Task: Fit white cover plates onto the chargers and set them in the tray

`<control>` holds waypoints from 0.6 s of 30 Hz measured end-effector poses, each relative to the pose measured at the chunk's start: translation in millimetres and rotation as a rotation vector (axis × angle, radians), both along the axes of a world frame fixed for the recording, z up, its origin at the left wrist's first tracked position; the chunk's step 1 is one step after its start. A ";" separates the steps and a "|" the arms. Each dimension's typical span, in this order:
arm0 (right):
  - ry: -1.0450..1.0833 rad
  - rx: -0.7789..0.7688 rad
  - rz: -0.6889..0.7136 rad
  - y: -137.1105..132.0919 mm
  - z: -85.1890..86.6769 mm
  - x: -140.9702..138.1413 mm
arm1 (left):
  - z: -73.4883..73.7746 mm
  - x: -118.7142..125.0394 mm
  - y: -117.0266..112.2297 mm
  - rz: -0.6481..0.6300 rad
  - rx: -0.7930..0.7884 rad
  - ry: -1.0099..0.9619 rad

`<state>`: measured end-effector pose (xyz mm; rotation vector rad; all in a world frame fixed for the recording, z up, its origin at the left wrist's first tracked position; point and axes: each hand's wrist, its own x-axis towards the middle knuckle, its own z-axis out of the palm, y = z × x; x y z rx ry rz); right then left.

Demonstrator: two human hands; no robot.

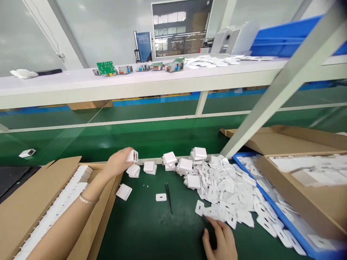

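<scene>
My left hand (pixel 119 161) is closed around a white charger housing (pixel 132 156), its slotted end turned to the right. Below and beside that hand, more white chargers (pixel 133 171) stand on the green work surface. My right hand (pixel 220 240) has thumb and fingers apart, its index fingertip at the front edge of a heap of white slotted face plates (pixel 225 184). A single face plate (pixel 161 197) lies between the hands, with black tweezers (pixel 168 196) just right of it. Several chargers (pixel 186 165) rest against the heap's left side.
On the left stands a cardboard box (pixel 100 216) holding rows of white chargers. To the right are a blue tray (pixel 284 216) of plates and an open carton (pixel 298 144). Circuit boards (pixel 106 68) sit on the raised shelf (pixel 151 85). A slanted post (pixel 271 90) rises at right.
</scene>
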<state>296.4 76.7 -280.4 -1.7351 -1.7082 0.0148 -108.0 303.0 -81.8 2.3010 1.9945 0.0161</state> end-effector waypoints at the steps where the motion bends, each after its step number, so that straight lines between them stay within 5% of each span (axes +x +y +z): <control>1: -0.028 -0.010 0.006 0.7 0.6 0.2 | -0.5 9.6 -18.6 -0.035 -0.008 -0.006; 5: -0.113 -0.052 0.034 3.9 8.9 -7.1 | -24.7 43.5 -72.2 -0.146 -0.077 0.012; 10: -0.140 -0.005 0.161 2.6 19.2 -12.2 | -58.5 63.6 -89.6 -0.202 -0.100 0.024; 13: -0.090 -0.011 0.263 -0.4 25.6 -12.3 | -54.5 67.3 -98.9 -0.175 -0.010 0.004; 18: 0.002 -0.055 0.320 -2.5 30.2 -12.9 | -28.0 79.1 -140.1 -0.142 0.102 -0.108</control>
